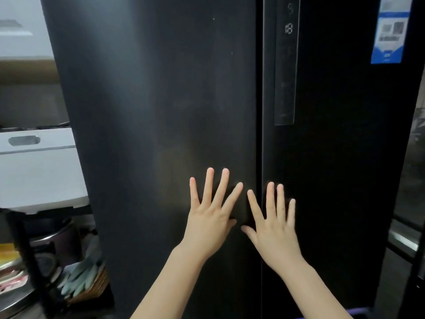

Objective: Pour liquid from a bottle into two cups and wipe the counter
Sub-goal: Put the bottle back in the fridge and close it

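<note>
1. Nearest the camera, two bare forearms reach up to the tall matte-black two-door refrigerator (161, 100).
2. The left hand (210, 221) lies flat on the left door with fingers spread and straight, grasping nothing; it sits just left of the refrigerator's centre seam (259, 111).
3. The right hand (274, 229) lies likewise released and flat, straddling that seam onto the right door. Both palms probably press the doors, whether closing them or before opening cannot be told.
4. The bottle, the two cups and the counter are not visible; the bottle may be inside the refrigerator.
5. Higher on the right door, a narrow dark control strip (287, 65) shows lit digits, "18" legible.
6. Farther up and right, a blue-and-white sticker (391, 31) has print too blurred to read.
</note>
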Tool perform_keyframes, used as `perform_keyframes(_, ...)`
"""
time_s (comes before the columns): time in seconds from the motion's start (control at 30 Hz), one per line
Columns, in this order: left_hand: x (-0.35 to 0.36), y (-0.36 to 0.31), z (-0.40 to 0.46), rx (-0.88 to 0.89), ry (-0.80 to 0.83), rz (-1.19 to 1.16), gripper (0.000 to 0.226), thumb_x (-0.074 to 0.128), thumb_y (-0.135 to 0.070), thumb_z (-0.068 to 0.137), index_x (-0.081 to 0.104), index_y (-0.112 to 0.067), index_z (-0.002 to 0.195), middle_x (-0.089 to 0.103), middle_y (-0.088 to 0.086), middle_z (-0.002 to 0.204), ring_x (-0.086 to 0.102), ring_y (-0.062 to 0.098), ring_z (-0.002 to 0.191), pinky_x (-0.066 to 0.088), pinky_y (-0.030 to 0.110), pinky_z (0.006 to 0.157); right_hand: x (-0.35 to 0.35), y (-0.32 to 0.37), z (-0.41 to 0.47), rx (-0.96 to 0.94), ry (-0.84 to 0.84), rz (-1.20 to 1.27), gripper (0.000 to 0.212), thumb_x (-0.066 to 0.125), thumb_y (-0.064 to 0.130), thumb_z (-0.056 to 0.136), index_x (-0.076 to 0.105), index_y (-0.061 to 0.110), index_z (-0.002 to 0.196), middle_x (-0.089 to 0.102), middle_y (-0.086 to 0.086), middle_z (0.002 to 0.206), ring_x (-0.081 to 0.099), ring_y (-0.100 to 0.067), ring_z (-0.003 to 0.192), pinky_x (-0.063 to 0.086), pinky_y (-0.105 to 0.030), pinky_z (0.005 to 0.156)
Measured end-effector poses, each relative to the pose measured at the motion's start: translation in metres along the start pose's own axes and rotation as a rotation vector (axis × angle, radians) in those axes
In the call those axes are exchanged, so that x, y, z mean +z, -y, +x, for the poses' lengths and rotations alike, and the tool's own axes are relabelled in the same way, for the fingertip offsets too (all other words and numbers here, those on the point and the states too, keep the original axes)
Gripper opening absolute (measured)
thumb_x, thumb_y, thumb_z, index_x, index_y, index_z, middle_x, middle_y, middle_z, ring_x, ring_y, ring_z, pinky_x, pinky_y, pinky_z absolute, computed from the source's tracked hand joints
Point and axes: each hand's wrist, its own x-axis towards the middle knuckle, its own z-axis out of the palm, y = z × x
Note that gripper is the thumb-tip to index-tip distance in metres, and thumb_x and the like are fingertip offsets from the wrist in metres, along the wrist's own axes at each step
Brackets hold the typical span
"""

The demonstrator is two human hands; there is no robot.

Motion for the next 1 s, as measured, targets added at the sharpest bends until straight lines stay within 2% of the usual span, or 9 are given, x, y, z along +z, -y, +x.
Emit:
perform_keyframes(0.23, -0.012, 0.0, -0.004, -0.018, 0.065, 0.005, 0.094, 0.073, -0.048, 0.073, 0.021, -0.026, 0.148, 0.012, 0.013, 0.159, 0.002, 0.04, 0.145, 0.004, 0.063, 0.113, -0.02, 0.012, -0.001, 0.085, 0.094, 0.031, 0.103, 0.069, 0.048, 0.074, 0.004, 0.022, 0.149, 0.012, -0.024, 0.155, 0.008, -0.042, 0.143, 0.029, -0.062, 0.106)
perform_keyframes(0.43, -0.017, 0.011, -0.033, 0.027, 0.141, 0.025, 0.081, 0.074, -0.024, 0.075, 0.033, -0.023, 0.144, 0.022, 0.009, 0.157, 0.015, 0.034, 0.145, 0.013, 0.055, 0.116, -0.032, 0.017, -0.005, 0.113, 0.142, 0.068, 0.102, 0.069, 0.034, 0.079, -0.006, 0.026, 0.148, 0.006, -0.021, 0.157, 0.004, -0.038, 0.144, 0.031, -0.055, 0.106)
perform_keyframes(0.5, -0.019, 0.017, -0.048, 0.042, 0.179, 0.026, 0.075, 0.073, -0.021, 0.074, 0.04, -0.022, 0.141, 0.026, 0.009, 0.156, 0.02, 0.032, 0.144, 0.019, 0.054, 0.115, -0.036, 0.022, -0.007, 0.13, 0.168, 0.09, 0.096, 0.065, 0.033, 0.082, -0.003, 0.025, 0.149, 0.004, -0.02, 0.157, 0.001, -0.037, 0.144, 0.033, -0.051, 0.106)
perform_keyframes(0.6, -0.022, 0.025, -0.071, 0.024, 0.25, 0.007, 0.065, 0.071, -0.022, 0.077, 0.046, -0.022, 0.137, 0.032, 0.007, 0.153, 0.025, 0.03, 0.143, 0.026, 0.051, 0.113, -0.04, 0.036, -0.014, 0.11, 0.207, 0.13, 0.078, 0.058, 0.034, 0.087, 0.012, 0.023, 0.149, 0.006, -0.018, 0.157, 0.001, -0.034, 0.145, 0.031, -0.048, 0.108)
perform_keyframes(0.7, -0.02, 0.031, -0.101, -0.014, 0.351, -0.044, 0.062, 0.061, -0.021, 0.087, 0.034, -0.022, 0.143, 0.029, 0.006, 0.155, 0.021, 0.027, 0.145, 0.023, 0.046, 0.114, -0.043, 0.053, -0.032, 0.028, 0.231, 0.168, 0.066, 0.058, 0.032, 0.088, 0.029, 0.021, 0.145, 0.023, -0.016, 0.155, 0.016, -0.032, 0.144, 0.032, -0.046, 0.109)
perform_keyframes(0.83, -0.011, 0.037, -0.157, -0.113, 0.493, -0.11, 0.064, 0.046, -0.022, 0.096, 0.012, -0.024, 0.15, 0.031, 0.007, 0.154, 0.03, 0.025, 0.14, 0.017, 0.041, 0.117, -0.039, 0.082, -0.072, -0.122, 0.271, 0.239, 0.068, 0.078, 0.025, 0.071, 0.052, 0.012, 0.132, 0.054, -0.012, 0.135, 0.05, -0.029, 0.127, 0.046, -0.047, 0.097)
perform_keyframes(0.9, -0.009, 0.037, -0.189, -0.153, 0.578, -0.12, 0.063, 0.04, -0.024, 0.098, 0.005, -0.024, 0.15, 0.032, 0.006, 0.152, 0.038, 0.024, 0.135, 0.016, 0.041, 0.117, -0.033, 0.095, -0.093, -0.203, 0.311, 0.276, 0.071, 0.085, 0.024, 0.061, 0.059, 0.01, 0.125, 0.065, -0.008, 0.122, 0.062, -0.024, 0.114, 0.052, -0.045, 0.089)
perform_keyframes(1.0, -0.008, 0.035, -0.236, -0.234, 0.706, -0.123, 0.064, 0.037, -0.026, 0.099, 0.0, -0.024, 0.15, 0.041, 0.006, 0.144, 0.047, 0.024, 0.124, 0.017, 0.041, 0.115, -0.022, 0.113, -0.12, -0.301, 0.417, 0.339, 0.071, 0.085, 0.027, 0.059, 0.061, 0.011, 0.124, 0.072, 0.003, 0.102, 0.068, -0.014, 0.099, 0.055, -0.04, 0.085)
